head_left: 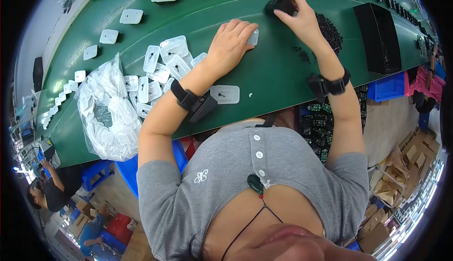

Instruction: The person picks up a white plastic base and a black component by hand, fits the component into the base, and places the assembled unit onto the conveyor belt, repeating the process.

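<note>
Right hand [299,18] grasping black part [279,6], left hand [230,44] flat, perhaps pressing white plate [253,37], open belt [278,77] between.

Clear plastic bag [109,114] of white parts, black box [378,38], blue bin [388,86], cardboard boxes [401,166], green conveyor belt [278,79]

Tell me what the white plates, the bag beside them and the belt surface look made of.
White plates: likely moulded plastic, matte, with uniform rounded corners and a slot. Bag: thin clear plastic film, crinkled and glossy, contents showing through. Belt surface: green, smooth, faint sheen, probably rubber or PVC. The left hand rests on one plate.
</note>
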Tool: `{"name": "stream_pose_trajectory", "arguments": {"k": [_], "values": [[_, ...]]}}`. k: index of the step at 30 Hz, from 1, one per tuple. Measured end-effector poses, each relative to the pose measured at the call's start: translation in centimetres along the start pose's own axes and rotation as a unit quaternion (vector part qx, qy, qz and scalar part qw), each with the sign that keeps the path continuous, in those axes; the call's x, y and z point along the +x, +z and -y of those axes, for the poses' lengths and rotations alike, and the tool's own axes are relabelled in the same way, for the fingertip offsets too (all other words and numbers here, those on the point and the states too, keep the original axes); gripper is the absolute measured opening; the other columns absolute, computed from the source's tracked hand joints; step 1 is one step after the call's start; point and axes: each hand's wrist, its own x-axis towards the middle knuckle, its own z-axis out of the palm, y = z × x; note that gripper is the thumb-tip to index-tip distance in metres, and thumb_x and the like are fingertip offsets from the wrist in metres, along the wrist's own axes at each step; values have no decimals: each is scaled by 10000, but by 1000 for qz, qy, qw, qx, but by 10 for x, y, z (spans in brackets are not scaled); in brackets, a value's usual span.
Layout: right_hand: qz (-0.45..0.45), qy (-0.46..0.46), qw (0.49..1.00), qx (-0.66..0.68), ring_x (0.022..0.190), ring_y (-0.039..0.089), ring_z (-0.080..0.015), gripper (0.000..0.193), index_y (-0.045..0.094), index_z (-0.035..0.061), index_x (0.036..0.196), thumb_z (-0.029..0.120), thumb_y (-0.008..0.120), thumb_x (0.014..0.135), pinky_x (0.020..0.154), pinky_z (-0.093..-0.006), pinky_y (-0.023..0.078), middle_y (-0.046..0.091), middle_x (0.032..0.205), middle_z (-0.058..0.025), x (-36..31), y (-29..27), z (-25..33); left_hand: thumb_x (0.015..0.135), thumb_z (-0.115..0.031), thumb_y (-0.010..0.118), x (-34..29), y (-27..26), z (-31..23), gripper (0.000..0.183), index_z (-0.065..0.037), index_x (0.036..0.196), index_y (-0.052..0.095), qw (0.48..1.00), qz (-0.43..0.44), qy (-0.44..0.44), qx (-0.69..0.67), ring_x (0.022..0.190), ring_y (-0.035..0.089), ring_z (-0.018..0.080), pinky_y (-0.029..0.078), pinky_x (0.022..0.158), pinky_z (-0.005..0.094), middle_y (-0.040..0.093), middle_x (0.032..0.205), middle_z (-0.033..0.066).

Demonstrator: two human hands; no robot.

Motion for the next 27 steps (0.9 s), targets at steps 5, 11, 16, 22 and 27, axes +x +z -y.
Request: {"name": "stream_pose_trajectory", "arguments": {"k": [5, 11, 16, 22, 27], "values": [[-4, -59, 972, -226, 961, 612, -251, 312, 596, 29, 1101, 85, 669, 803, 870, -314, 469, 631, 1048, -108, -31, -9, 7, 724, -101, 709, 0, -1, 2, 500, -38, 1178, 511, 998, 2, -5, -61, 1068, 518, 285, 426, 910, 384, 568, 1114, 105], [53, -155, 978, -131, 1008, 611, -277, 309, 619, 37, 1098, 77, 678, 797, 886, -343, 485, 640, 1097, -119, -44, 14, 41, 776, 26, 596, -10, -16, 14, 458, -34, 1223, 514, 987, -85, -38, -129, 1097, 527, 320, 423, 958, 405, 580, 1183, 137], [106, -166, 970, -142, 1027, 594, -286, 308, 615, 43, 1084, 71, 679, 785, 870, -353, 493, 633, 1114, -106, -47, 33, 42, 780, 77, 494, -24, -14, 22, 476, -61, 1233, 550, 994, -24, -33, -98, 1178, 519, 278, 420, 965, 385, 570, 1263, 91], [117, -173, 967, -145, 1020, 596, -283, 308, 616, 38, 1080, 78, 681, 781, 872, -352, 495, 634, 1113, -103, -43, 41, 40, 765, 69, 493, -32, -13, 26, 511, -74, 1253, 551, 998, -4, -41, -58, 1210, 507, 257, 394, 989, 368, 571, 1272, 79], [97, -196, 958, -183, 1016, 600, -273, 314, 625, 46, 1077, 80, 685, 771, 854, -349, 506, 630, 1128, -94, -49, 47, 41, 763, 53, 502, -33, -19, 22, 528, -56, 1279, 528, 999, 17, -27, -12, 1221, 496, 255, 396, 987, 368, 552, 1295, 85]]}}
